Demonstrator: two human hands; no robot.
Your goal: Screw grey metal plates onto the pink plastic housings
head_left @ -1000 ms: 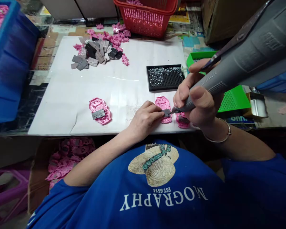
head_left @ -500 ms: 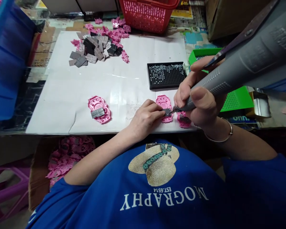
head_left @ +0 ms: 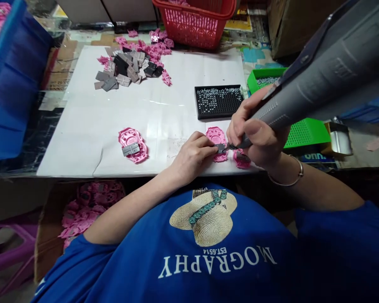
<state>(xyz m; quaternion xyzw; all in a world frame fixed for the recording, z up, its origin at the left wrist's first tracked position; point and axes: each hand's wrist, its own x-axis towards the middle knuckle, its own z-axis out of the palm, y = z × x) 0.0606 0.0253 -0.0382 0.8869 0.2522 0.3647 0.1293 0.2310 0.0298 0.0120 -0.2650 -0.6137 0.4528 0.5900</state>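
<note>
My right hand (head_left: 259, 136) is wrapped round a large grey electric screwdriver (head_left: 322, 80), tilted so that its bit points down to the left. The tip meets a small dark grey plate (head_left: 221, 148) lying across a pink plastic shell (head_left: 215, 134). With fingers closed together, my left hand (head_left: 192, 158) holds that plate by its left side against the shell. Partly hidden under my right hand is a second pink shell (head_left: 241, 163) with a grey plate on it. Farther left lies another pink shell (head_left: 130, 135) bearing a loose-looking grey plate (head_left: 131, 149).
A black screw tray (head_left: 219, 115) stands behind the shells. Grey plates (head_left: 123, 80) and pink parts (head_left: 145, 48) are heaped at the back, before a red basket (head_left: 194, 27). Green trays (head_left: 312, 132) sit right, a blue bin (head_left: 12, 92) left. Below the table edge, a carton (head_left: 47, 231) holds pink parts.
The view has shifted slightly. The screwdriver's bit now sits a little farther left on the plate, with my right hand moved along with it. My left hand keeps its hold.
</note>
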